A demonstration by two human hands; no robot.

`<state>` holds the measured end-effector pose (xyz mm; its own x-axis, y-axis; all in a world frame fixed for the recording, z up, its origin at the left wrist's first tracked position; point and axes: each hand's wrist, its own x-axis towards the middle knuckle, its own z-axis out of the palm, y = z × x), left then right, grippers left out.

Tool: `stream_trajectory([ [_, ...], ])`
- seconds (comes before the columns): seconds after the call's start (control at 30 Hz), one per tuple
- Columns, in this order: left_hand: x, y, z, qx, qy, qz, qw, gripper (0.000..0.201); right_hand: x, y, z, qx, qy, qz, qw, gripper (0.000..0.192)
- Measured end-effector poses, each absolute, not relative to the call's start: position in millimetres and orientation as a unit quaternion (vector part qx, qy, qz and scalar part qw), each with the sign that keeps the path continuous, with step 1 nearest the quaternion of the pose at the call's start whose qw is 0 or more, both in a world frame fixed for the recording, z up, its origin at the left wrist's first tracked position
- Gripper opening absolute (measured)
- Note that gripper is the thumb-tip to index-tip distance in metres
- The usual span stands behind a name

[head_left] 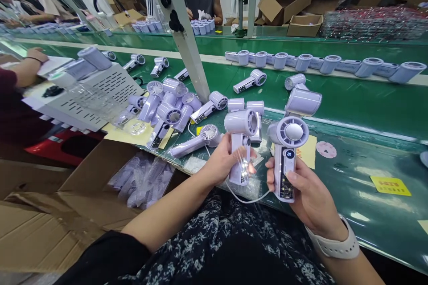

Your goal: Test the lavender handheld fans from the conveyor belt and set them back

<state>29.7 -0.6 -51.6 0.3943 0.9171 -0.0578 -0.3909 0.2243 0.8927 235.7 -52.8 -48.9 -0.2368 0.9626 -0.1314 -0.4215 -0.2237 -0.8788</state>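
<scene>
My left hand [222, 160] is closed around a lilac handheld fan [241, 124], held upright with its head facing right. In my right hand [309, 187] is a second handheld fan [289, 136], its grille toward me and a lit display reading 20. The right thumb rests on the front of its handle, below the display. A white cable [249, 201] runs under both fans; where its ends go is hidden. Just left of my left hand a fan with a silvery grille [195, 140] lies on the green bench, beside a pile of more fans [170, 98].
Behind, a row of fans [281, 60] lines a pale strip. A white slotted metal box [87, 89] stands left, near another person's arm [23, 69]. Below it, a cardboard box [90, 173] holds plastic-wrapped items [143, 180]. A slanted post [185, 31] rises from the bench. A yellow card [390, 185] lies right.
</scene>
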Motion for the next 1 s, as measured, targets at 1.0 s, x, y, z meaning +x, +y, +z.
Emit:
stream_trajectory([
  [1.0,31.4,-27.2,-15.0,0.383,0.291,0.379,0.791,0.062,223.2,-58.6,-11.1,-0.351,-0.217,0.740,0.531,0.035],
])
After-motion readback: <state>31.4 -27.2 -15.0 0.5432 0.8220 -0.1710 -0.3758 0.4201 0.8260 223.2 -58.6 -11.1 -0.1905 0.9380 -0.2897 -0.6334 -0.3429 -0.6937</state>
